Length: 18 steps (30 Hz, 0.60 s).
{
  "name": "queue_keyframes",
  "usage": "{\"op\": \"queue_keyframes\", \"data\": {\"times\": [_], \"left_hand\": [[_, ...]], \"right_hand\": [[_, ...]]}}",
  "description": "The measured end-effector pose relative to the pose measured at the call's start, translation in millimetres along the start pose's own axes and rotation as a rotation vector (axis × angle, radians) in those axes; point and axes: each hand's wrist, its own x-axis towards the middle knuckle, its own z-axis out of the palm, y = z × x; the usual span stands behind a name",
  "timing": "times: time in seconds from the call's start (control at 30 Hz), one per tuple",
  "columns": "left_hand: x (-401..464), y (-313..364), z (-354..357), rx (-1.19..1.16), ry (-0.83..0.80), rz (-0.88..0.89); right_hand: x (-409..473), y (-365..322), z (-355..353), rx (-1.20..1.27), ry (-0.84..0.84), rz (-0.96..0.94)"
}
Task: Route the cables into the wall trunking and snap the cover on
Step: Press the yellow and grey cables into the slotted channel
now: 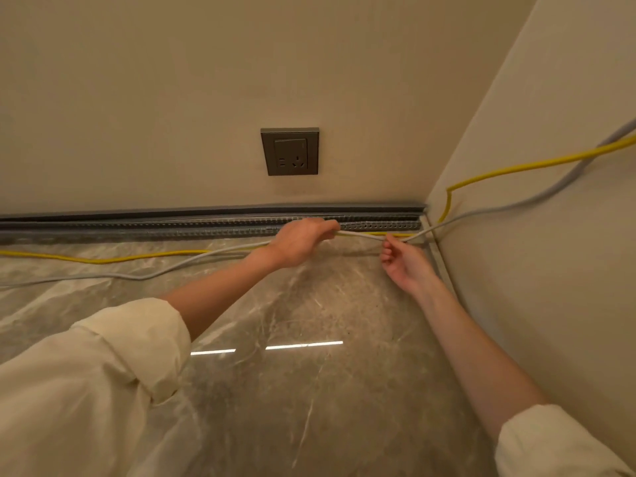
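- Both hands work at the corner — my left hand (301,241) is closed around the grey cable (358,234), and my right hand (401,261) pinches it near the wall, so it stays straight.
- Slotted trunking (206,226) runs along the wall base, open, no cover on it.
- Yellow cable (103,259) lies loose on the floor (309,390) — not yet inside.

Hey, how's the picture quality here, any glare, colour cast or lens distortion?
Head view: warm yellowish cast overall; two bright white light streaks glare on the glossy grey marble floor; wide-angle lens bows the grey slotted wall trunking; focus fairly sharp, slightly soft at both hands.
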Motion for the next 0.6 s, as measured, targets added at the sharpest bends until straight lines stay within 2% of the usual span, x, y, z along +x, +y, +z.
{"op": "queue_keyframes", "data": {"times": [0.2,0.37,0.47,0.6], "left_hand": [[10.4,-19.7,-8.0,0.01,-0.066,-0.063],[24.7,-27.1,-8.3,0.086,-0.02,-0.087],[34.3,-29.0,-4.6,0.103,-0.022,-0.114],[37.1,-27.4,-0.7,0.183,-0.057,-0.141]], "right_hand": [[15.0,-11.9,0.1,-0.1,-0.008,-0.048],[22.1,-28.7,14.1,-0.112,0.037,-0.154],[24.6,-38.1,16.9,-0.183,0.101,-0.217],[30.8,-39.4,16.8,-0.408,0.26,-0.303]]}}
